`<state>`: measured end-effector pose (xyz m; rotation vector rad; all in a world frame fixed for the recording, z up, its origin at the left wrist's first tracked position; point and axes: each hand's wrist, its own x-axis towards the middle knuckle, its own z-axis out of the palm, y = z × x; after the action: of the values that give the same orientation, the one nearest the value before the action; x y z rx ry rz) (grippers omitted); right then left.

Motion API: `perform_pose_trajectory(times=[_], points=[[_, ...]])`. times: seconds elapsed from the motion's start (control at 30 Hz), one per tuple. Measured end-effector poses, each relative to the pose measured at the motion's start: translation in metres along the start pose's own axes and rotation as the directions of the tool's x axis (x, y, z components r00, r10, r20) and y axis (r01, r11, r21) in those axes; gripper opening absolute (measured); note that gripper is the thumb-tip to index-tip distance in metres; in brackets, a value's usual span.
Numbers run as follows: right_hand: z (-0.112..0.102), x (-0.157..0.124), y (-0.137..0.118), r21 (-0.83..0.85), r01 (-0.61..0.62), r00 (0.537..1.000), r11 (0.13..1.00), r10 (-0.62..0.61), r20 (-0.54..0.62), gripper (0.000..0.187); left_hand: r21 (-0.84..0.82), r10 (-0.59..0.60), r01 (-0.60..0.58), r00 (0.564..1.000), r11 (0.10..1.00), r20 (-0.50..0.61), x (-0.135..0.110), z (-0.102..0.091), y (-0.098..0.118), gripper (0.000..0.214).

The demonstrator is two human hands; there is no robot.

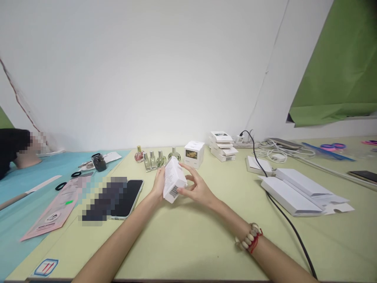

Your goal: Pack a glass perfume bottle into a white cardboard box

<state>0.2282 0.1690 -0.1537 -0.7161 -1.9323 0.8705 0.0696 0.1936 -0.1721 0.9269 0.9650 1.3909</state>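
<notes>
Both my hands hold one small white carton (173,180) with a barcode on its lower end, lifted just above the yellow-green table (188,239). My left hand (159,184) grips its left side. My right hand (196,187) pinches its right side, fingers curled round it; a bead bracelet with a red cord sits on that wrist. Just behind the carton stand several small perfume bottles (154,159) in a row and a closed white box with a picture on it (194,153).
A phone (127,197) lies left of my hands, beside a pink sheet (55,210) on a blue mat. Stacked small white boxes (223,146) and a power strip with cables sit at the back. Long flat white cartons (294,189) and a black cable lie right. Another person's arm rests at far left.
</notes>
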Motion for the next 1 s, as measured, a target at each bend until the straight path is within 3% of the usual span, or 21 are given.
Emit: perform_pose_trajectory(times=[0.1, 0.17, 0.27, 0.37, 0.43, 0.5, 0.6, 0.7, 0.77, 0.83, 1.0], points=[[-0.005, 0.001, 0.0, -0.346, 0.162, 0.976, 0.924, -0.203, -0.084, 0.076, 0.003, -0.151, 0.151, 0.986, 0.989, 0.07, -0.002, -0.001, 0.003, 0.04], [-0.01, 0.003, 0.0, -0.477, 0.255, 0.946, 0.841, -0.319, -0.057, 0.073, 0.02, -0.212, 0.211, 0.971, 0.977, 0.11, -0.005, 0.001, 0.007, 0.037], [-0.014, 0.005, 0.001, -0.434, 0.306, 0.936, 0.847, -0.352, -0.028, 0.052, 0.048, -0.297, 0.293, 0.931, 0.955, 0.212, -0.013, 0.006, 0.015, 0.034], [-0.014, 0.005, 0.002, -0.251, 0.2, 0.947, 0.947, -0.253, -0.2, 0.037, 0.087, -0.346, 0.336, 0.889, 0.938, 0.3, -0.017, 0.01, 0.019, 0.049], [-0.017, 0.006, 0.004, -0.147, 0.143, 0.908, 0.979, -0.189, -0.374, 0.029, 0.147, -0.256, 0.225, 0.936, 0.963, 0.244, -0.016, 0.01, 0.016, 0.063], [-0.021, 0.008, 0.005, -0.072, 0.112, 0.84, 0.991, -0.133, -0.527, 0.025, 0.284, -0.106, 0.047, 0.975, 0.958, 0.194, -0.011, 0.008, 0.01, 0.076], [-0.029, 0.011, 0.006, 0.08, 0.041, 0.772, 0.996, 0.02, -0.635, 0.028, 0.453, 0.113, -0.2, 0.971, 0.868, 0.213, -0.007, 0.005, 0.003, 0.078], [-0.03, 0.014, 0.009, 0.222, -0.1, 0.796, 0.97, 0.212, -0.568, 0.035, 0.38, 0.198, -0.311, 0.931, 0.871, 0.307, -0.014, 0.01, 0.002, 0.069], [-0.027, 0.014, 0.011, 0.236, -0.177, 0.823, 0.955, 0.275, -0.496, 0.037, 0.21, 0.119, -0.21, 0.918, 0.955, 0.379, -0.023, 0.018, 0.003, 0.064], [-0.022, 0.013, 0.013, 0.22, -0.2, 0.849, 0.955, 0.281, -0.447, 0.037, 0.12, 0.101, -0.16, 0.915, 0.98, 0.391, -0.031, 0.025, 0.002, 0.069], [-0.017, 0.012, 0.015, 0.235, -0.213, 0.889, 0.949, 0.288, -0.356, 0.04, 0.049, 0.166, -0.19, 0.937, 0.981, 0.308, -0.033, 0.027, -0.007, 0.057]])
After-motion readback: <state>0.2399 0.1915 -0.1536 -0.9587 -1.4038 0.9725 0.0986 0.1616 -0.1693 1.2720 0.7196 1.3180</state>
